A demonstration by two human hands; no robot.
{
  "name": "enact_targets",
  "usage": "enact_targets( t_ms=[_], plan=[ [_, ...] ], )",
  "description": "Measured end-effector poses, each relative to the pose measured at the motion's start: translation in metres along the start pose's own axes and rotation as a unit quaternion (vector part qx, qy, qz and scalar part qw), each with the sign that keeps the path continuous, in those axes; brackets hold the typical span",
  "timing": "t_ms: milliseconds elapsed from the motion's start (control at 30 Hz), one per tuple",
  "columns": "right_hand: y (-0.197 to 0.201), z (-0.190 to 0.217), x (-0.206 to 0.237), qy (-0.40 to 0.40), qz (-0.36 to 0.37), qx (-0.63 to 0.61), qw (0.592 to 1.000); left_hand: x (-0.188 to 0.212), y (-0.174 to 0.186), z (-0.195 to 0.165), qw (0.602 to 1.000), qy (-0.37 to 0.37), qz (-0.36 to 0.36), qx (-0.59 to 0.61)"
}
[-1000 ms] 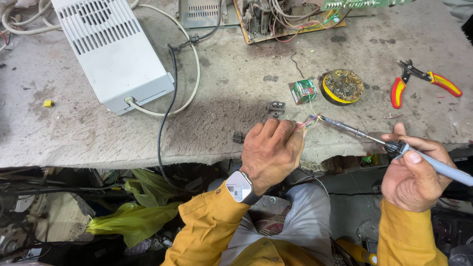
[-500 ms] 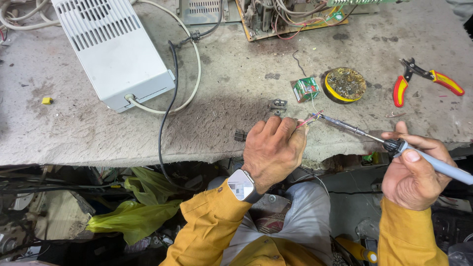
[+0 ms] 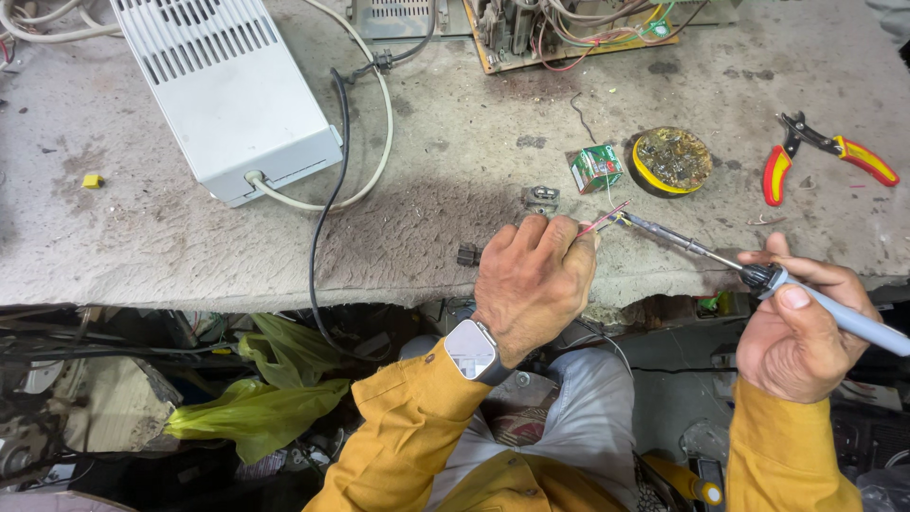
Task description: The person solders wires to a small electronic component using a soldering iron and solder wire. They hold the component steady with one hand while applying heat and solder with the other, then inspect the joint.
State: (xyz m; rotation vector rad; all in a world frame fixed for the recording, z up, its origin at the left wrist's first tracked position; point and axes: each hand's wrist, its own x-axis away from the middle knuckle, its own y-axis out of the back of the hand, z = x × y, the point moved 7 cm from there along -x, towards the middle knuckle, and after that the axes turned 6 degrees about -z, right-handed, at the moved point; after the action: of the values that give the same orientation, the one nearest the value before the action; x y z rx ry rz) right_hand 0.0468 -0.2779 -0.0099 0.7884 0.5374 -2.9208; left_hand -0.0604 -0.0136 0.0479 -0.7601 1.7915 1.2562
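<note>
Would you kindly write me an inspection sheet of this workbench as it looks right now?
Surface: grey bench top, stained and gritty.
Job's things: soldering iron, tip at thin wires; yellow-rimmed flux tin.
Clutter: red-handled cutters, small green part, white vented box, open circuit board.
Grips: left hand pinches the wires; right hand holds the iron.
Cables: black cable and white cable loop by the box.
Surroundings: green plastic bag under the bench.

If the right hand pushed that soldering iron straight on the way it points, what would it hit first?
The right hand aims the grey-handled soldering iron up-left. Its tip already sits at the thin red wire ends pinched by the left hand; beyond them probably those fingertips, though depth is unclear.
</note>
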Motion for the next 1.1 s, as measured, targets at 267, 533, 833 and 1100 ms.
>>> enact_targets(
  t_ms=[267,533,833,1100],
  plan=[
    [0.004,-0.005,0.001,-0.014,-0.001,-0.015,1.0,0.0,0.0,0.0,1.0,0.008,0.005,0.003],
    [0.013,-0.01,0.004,-0.013,-0.001,-0.024,1.0,0.001,0.002,0.0,1.0,-0.001,-0.008,0.011],
    [0.009,-0.007,0.004,-0.006,0.007,-0.01,1.0,-0.001,0.001,0.001,1.0,0.01,-0.006,0.007],
    [-0.002,-0.002,0.001,-0.006,0.0,-0.007,1.0,-0.003,0.0,0.002,1.0,0.023,0.0,0.005]
  ],
)
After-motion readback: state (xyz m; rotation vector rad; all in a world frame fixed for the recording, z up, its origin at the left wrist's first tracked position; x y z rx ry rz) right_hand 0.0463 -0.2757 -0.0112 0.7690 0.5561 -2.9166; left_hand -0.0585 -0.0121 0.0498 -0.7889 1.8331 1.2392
